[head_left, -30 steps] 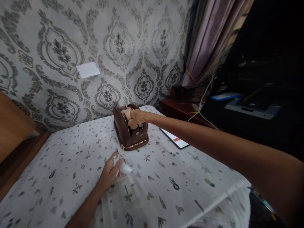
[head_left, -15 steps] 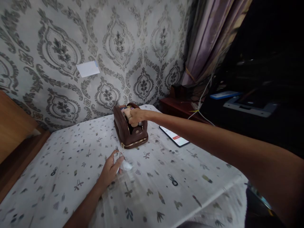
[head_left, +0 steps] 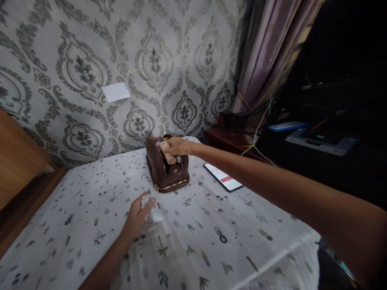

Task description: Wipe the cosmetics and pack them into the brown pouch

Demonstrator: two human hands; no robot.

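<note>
Toward the back of the cloth stands a brown zip-up toiletry bag (head_left: 159, 173), its top gaping and its gold zip running along the front edge. A beige tube (head_left: 169, 158) lies slanted in the opening among other items that I cannot make out. My right hand (head_left: 179, 146) reaches into the bag from the right, fingers curled against the tube's upper part; the fingertips are partly hidden. Nearer to me, my left hand (head_left: 137, 213) is closed on a crumpled white tissue (head_left: 155, 213), just above the cloth in front of the bag.
A white patterned cloth (head_left: 99, 201) covers the surface. A phone with a lit screen (head_left: 225, 177) lies right of the bag, under my right forearm. White cables (head_left: 256, 133) run beside a dark red ledge (head_left: 213, 135). A wooden panel (head_left: 21, 161) stands at left.
My right hand has shifted slightly up and right, leaving more of the beige tube showing. My left hand has moved slightly left with the tissue. The view has shifted a little.
</note>
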